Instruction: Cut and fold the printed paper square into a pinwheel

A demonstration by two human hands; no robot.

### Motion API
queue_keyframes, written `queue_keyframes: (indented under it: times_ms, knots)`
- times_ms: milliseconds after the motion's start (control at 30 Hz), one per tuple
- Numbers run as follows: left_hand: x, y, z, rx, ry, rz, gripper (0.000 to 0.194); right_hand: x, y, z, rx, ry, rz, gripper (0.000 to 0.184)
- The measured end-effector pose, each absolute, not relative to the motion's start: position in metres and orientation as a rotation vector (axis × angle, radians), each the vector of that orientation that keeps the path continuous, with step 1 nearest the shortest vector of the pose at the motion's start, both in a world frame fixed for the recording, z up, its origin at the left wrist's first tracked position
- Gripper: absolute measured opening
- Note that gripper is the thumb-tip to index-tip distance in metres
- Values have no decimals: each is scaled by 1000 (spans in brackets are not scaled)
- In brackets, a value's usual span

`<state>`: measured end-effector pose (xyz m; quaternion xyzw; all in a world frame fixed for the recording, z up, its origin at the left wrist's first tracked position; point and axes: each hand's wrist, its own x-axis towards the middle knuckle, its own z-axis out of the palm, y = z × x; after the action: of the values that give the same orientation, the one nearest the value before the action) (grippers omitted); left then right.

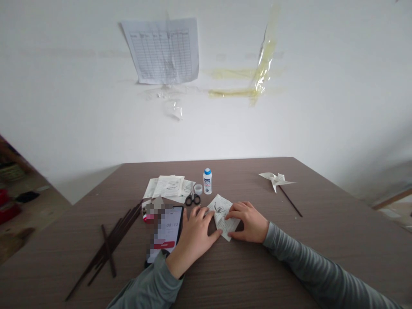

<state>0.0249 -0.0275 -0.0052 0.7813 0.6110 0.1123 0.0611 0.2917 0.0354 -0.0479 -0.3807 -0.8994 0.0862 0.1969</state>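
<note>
White four-sided paper [221,216]: between hands, long axis forward
Left hand [197,227]: spread, touching
Right hand [249,221]: overlapping, grip unclear

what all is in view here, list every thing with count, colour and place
paper square: 1, white with dark print, under the fingers
pinwheel: 1, white on dark stick, table's right
bottle: 1, white with blue cap, back middle
small cup: 1, whitish, left of bottle
scissors: 1, black handles, near cup
papers: several, printed white, back left
sticks: several, dark brown, left
phone: 1, black edge, beside left hand
blurred item: 1, red and white, behind phone
table: 1, brown, below
wall: 1, white, behind
sheet: 1, white, on wall
tape: several, clear and yellowish, on wall
floor clutter: several, partly red, far left
sleeves: 2, grey, forearms
hands: 2, bare, at paper square
</note>
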Motion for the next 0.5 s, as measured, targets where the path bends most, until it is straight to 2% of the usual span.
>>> queue_keyframes:
  times_ms: [233, 500]
  knots:
    - [24, -26, -11, 2377, 1831, 374, 50, 289, 32, -42, -1129, -2525, 274, 45]
    - [26, -29, 2, 2355, 1826, 287, 54, 287, 29, -28, -1169, -2535, 363, 42]
